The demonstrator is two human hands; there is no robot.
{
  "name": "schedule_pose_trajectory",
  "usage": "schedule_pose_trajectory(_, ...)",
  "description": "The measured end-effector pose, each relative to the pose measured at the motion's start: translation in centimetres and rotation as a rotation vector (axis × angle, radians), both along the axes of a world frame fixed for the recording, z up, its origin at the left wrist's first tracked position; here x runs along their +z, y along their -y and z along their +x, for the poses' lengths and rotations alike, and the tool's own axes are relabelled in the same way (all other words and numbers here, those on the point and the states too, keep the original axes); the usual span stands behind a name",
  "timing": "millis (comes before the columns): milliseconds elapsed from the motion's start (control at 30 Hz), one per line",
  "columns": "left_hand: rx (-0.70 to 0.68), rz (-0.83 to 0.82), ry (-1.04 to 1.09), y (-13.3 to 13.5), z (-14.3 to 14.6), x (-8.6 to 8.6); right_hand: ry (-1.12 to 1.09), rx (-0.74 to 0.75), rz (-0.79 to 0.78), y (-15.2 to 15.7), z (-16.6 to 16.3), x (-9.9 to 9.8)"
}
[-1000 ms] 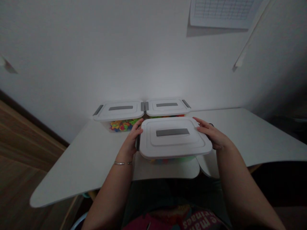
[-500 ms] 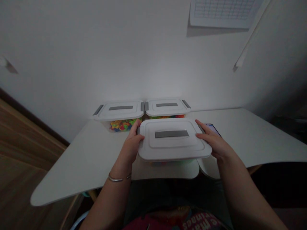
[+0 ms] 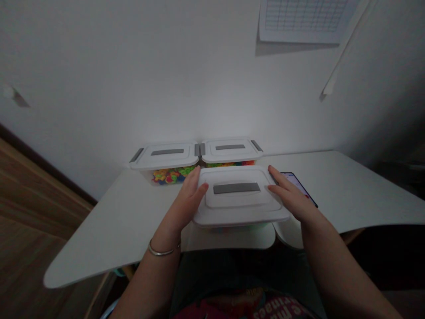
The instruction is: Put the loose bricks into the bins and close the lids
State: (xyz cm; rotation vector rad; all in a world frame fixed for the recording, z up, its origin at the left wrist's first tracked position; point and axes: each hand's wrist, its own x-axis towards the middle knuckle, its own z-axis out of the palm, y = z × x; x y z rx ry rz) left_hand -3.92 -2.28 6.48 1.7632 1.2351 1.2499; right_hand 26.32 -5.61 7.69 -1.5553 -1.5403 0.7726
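Observation:
A white-lidded plastic box [image 3: 237, 206] with a grey handle strip stands in front of me on the white table [image 3: 99, 230]. My left hand [image 3: 186, 199] lies flat over the lid's left end, fingers stretched out. On the lid's right end rests my right hand [image 3: 288, 197], fingers extended too. Coloured pieces show faintly through the box below the lid.
Two more lidded boxes stand side by side against the wall: the left box [image 3: 164, 161] shows colourful pieces, the right box [image 3: 229, 153] sits behind the near one. A phone [image 3: 299, 184] lies on the table beside my right hand. Wooden floor lies to the left.
Both hands have slid from the lid's side edges up onto its top. The phone beside my right hand has come into view.

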Motion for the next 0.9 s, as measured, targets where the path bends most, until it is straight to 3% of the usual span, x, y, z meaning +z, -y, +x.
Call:
schedule_pose_trajectory(100,-0.117,0.045,-0.389,0.9,0.4,2.0,0.133,0.174,0.063,-0.1,0.1,0.4)
schedule_pose_trajectory(200,-0.162,0.097,-0.640,1.3,1.0,3.4,0.234,0.227,0.074,0.1,-0.1,0.6)
schedule_pose_trajectory(367,-0.177,0.102,-0.659,1.1,1.3,3.7,0.394,0.212,0.096,0.6,-1.0,1.2)
schedule_pose_trajectory(433,-0.179,0.061,-0.510,0.9,1.2,3.3,0.383,0.202,0.115,0.6,-1.2,1.2)
schedule_pose_trajectory(500,-0.111,0.005,-0.218,0.8,1.2,2.6,0.259,0.158,0.132,0.3,-1.2,0.8)
schedule_pose_trajectory(567,0.102,-0.072,0.231,0.9,1.4,1.7,-0.019,0.020,0.141,0.0,-1.2,-0.1)
schedule_pose_trajectory(633,0.231,-0.209,0.598,1.4,1.7,0.8,-0.394,-0.192,0.154,0.0,-1.6,-1.4)
schedule_pose_trajectory(700,0.179,-0.401,0.787,2.0,2.0,0.0,-0.712,-0.349,0.190,0.5,-2.4,-2.9)
schedule_pose_trajectory(767,0.119,-0.470,0.885,2.8,2.2,-0.4,-0.874,-0.365,0.231,1.4,-3.5,-4.5)
schedule_pose_trajectory(900,0.049,-0.491,0.969,3.5,2.3,-0.6,-0.818,-0.305,0.274,2.9,-5.2,-7.5)
